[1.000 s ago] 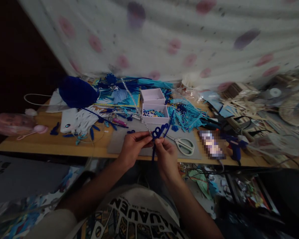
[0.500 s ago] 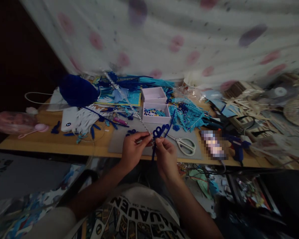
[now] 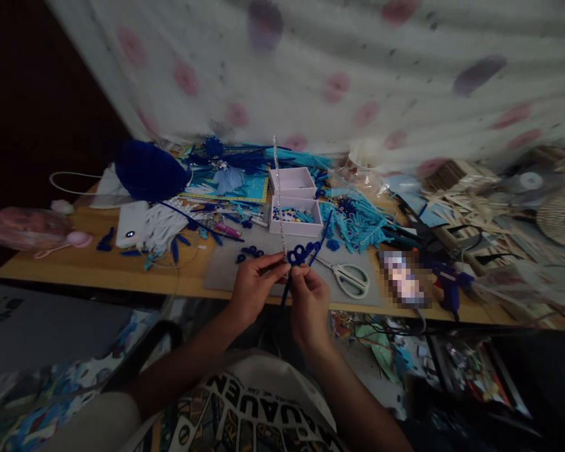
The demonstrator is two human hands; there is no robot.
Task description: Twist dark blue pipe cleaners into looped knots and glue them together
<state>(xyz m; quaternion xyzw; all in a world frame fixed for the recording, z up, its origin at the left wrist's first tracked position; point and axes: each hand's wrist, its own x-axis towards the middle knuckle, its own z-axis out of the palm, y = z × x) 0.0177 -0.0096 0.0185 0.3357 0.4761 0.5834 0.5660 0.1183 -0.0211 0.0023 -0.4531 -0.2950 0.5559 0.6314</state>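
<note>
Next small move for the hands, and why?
Probably wrap the silver strand around the blue loops' base: the left hand appears to pinch its lower end right beside them, the right hand holds the loops, and the strand's far end is free.

The person wore a pale T-shirt [image 3: 258,365] with a short, loose left sleeve [image 3: 104,415], its front printed with bold dark lettering [image 3: 248,400] and a dark multicoloured graphic [image 3: 215,433].

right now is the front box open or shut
Open: no lid covers the front box, and small blue and yellow pieces show inside it.
</note>
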